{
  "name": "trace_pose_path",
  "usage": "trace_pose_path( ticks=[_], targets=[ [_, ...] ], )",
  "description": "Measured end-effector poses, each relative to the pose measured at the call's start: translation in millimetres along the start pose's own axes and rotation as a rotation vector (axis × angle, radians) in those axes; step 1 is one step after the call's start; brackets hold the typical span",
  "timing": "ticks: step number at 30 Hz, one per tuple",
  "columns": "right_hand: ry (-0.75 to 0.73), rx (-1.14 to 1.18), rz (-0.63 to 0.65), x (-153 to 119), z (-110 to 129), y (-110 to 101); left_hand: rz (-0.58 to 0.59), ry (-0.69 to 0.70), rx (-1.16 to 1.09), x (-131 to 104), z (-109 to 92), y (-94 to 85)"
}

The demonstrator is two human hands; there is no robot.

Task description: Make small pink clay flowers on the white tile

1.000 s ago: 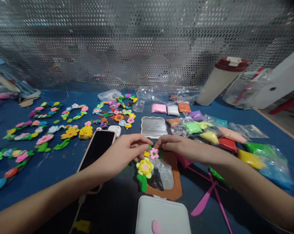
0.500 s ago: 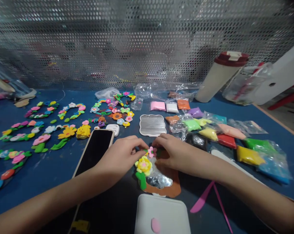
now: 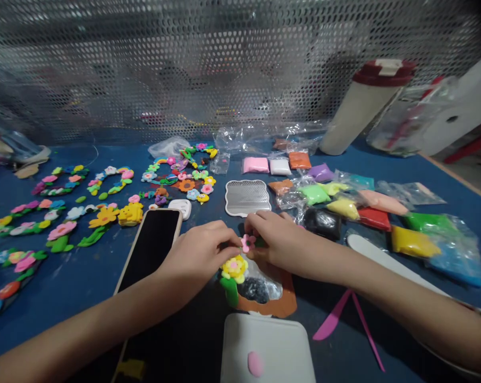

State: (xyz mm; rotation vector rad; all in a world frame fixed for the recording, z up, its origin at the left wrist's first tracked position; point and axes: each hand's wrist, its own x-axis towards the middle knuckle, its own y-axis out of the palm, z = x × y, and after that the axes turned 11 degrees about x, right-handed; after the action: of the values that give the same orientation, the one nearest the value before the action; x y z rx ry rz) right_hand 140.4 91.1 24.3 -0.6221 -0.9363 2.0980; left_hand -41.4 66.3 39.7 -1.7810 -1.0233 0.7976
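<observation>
Dim light, soft edges, dark upper-right corner

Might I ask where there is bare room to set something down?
Bare table shows between the phone and the bottom-left wreath, and between the tumbler and teal packet. It is crowded around the left hand and right hand, with the mirror, brown frame and phone close by.

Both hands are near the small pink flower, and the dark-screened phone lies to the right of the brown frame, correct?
Not quite: the head view shows the dark-screened phone lying to the left of the brown frame. The left hand and right hand are indeed near the small pink flower.
</observation>
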Motion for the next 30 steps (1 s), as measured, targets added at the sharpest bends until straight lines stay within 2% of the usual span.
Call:
trace_pose_path(
  ticks=[12,16,30],
  targets=[
    [-0.091,-0.001,-0.01,-1,-4,3,-0.023,-0.012,-0.043,0,2,8.3],
    [-0.128,0.015,0.011,-1,-6,1,-0.065,-0.017,-0.065,0,-1,7.4],
    [-0.147,0.051,0.033,0,-12,-2,-0.092,-0.055,-0.066,0,1,18.9]
  ],
)
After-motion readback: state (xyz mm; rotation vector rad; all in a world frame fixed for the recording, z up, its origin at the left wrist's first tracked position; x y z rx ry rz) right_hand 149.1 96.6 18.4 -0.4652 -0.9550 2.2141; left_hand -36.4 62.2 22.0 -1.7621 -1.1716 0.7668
